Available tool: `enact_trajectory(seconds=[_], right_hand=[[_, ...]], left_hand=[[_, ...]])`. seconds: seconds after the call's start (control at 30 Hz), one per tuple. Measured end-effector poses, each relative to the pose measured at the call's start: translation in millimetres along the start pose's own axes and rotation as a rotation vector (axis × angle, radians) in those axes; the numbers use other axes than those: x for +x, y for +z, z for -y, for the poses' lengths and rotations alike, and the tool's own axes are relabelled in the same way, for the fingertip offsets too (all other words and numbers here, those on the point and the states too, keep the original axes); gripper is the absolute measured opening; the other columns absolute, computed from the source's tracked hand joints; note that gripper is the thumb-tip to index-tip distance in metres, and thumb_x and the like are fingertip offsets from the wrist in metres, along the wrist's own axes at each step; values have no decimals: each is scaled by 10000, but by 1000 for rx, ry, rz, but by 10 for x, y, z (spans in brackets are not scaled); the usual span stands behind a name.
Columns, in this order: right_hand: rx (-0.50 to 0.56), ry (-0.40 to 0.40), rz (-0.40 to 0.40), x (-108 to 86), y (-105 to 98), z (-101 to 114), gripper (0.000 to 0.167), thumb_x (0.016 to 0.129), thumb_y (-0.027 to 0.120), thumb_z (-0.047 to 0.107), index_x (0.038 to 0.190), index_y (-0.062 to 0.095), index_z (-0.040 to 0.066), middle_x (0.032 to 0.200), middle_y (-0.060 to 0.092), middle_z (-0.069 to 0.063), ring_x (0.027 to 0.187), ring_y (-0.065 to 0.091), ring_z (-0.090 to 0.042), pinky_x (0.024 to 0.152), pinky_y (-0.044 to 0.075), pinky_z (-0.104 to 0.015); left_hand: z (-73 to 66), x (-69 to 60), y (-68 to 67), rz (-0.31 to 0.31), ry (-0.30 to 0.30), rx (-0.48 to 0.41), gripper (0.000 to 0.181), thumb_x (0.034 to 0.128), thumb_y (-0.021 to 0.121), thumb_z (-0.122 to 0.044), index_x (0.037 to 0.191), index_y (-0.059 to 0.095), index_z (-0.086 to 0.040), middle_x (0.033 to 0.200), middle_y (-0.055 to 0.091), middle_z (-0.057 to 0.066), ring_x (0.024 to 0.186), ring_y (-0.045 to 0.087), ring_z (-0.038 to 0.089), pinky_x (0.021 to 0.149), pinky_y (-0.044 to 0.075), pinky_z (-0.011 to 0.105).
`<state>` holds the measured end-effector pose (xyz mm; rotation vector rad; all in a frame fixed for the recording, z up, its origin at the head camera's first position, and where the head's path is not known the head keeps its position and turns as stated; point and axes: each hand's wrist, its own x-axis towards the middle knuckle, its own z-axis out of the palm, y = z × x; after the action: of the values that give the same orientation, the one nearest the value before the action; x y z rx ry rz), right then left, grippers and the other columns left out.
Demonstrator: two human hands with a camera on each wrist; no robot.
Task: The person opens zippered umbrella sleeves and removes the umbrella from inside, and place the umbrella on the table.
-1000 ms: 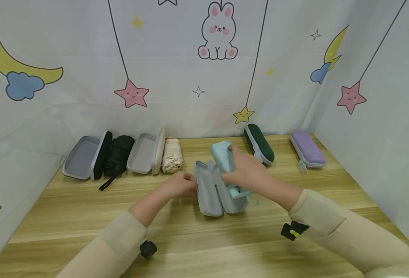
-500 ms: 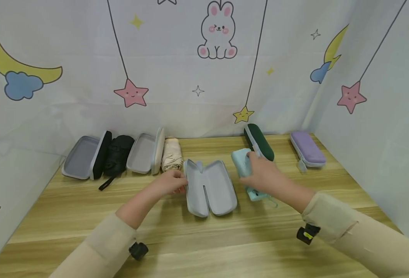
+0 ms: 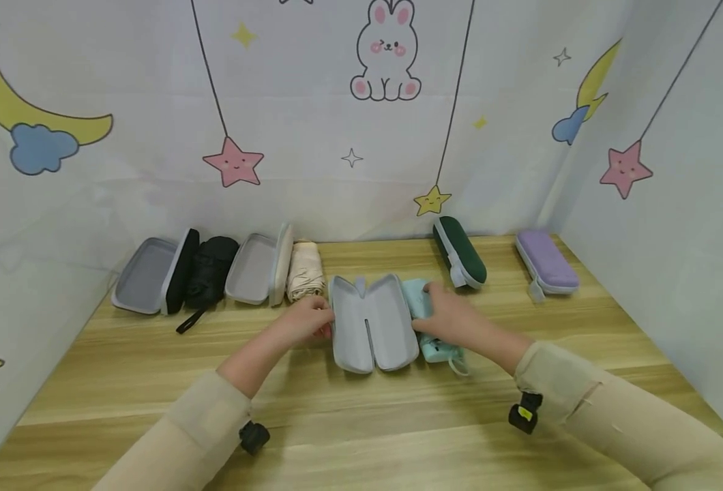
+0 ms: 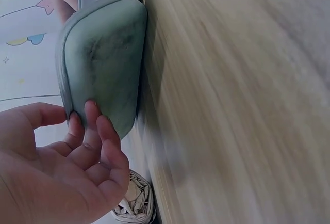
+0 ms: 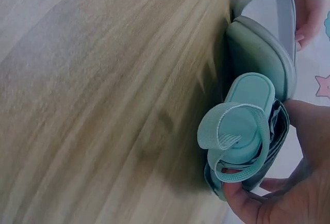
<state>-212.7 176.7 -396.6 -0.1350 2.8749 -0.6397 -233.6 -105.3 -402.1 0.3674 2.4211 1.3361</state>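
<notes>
An unzipped umbrella case [image 3: 392, 334], grey inside and mint green outside, lies spread open on the table in the head view. My left hand [image 3: 303, 319] pinches its left rim; in the left wrist view, the thumb and fingers [image 4: 93, 126] meet at the edge of the green shell [image 4: 108, 53]. Just right of the case is a folded mint umbrella [image 3: 438, 349], gripped from above by my right hand [image 3: 456, 317]. The right wrist view shows the umbrella's flat handle end [image 5: 252, 92] and looped wrist strap [image 5: 214, 126] close beside the case's shell.
Left along the back stand an open black case [image 3: 180, 273], a folded black umbrella [image 3: 210, 273], an open cream case [image 3: 280, 266] and a folded beige umbrella [image 3: 305, 269]. A closed green case [image 3: 461, 252] and a closed purple case [image 3: 547, 262] lie at right.
My right hand has carried the mint umbrella from over the case to the right, then down beside it. The case has shifted a little left, with my left hand still on its rim.
</notes>
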Motion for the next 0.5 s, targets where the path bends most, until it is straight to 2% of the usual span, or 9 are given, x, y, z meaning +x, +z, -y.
enact_trajectory(seconds=[0.07,0.13,0.3,0.4,0.5], right_hand=[[16,-9,6,10,20,13,771,898,655,377,1454,304,-25,1346,502,-255,1160,537,-343,915,443,-481],[25,-14,2,18,45,15,752,892,667,368,1439,334,-27,1342,507,-256,1182,525,-355,935,435,-485],[-9,-63,-14,-35,11,29,681,888,689,337,1396,411,-22,1321,501,-255,1184,509,-364,939,435,-494],[-74,-119,-7,-124,-61,49,663,869,715,347,1368,467,-12,1305,480,-249,1149,521,-361,926,447,-488],[-160,-206,11,-221,-100,44,676,837,761,344,1350,509,-16,1327,452,-247,1169,511,-377,944,442,-490]], left_hand=[[-7,-7,-9,-12,10,9,152,949,485,-90,857,570,-3,731,617,115,711,595,248,683,500,384],[-12,-30,-13,-48,14,56,139,960,519,-117,893,580,-12,768,624,111,717,595,234,661,493,363],[-92,-135,22,-196,59,320,145,930,650,-210,878,587,-90,766,586,42,657,537,183,585,430,313],[-200,-212,102,-270,151,497,149,901,693,-224,854,608,-112,732,565,16,638,518,174,573,429,319],[-286,-275,244,-295,274,691,135,884,719,-236,905,677,-109,793,622,16,721,585,196,627,474,341]])
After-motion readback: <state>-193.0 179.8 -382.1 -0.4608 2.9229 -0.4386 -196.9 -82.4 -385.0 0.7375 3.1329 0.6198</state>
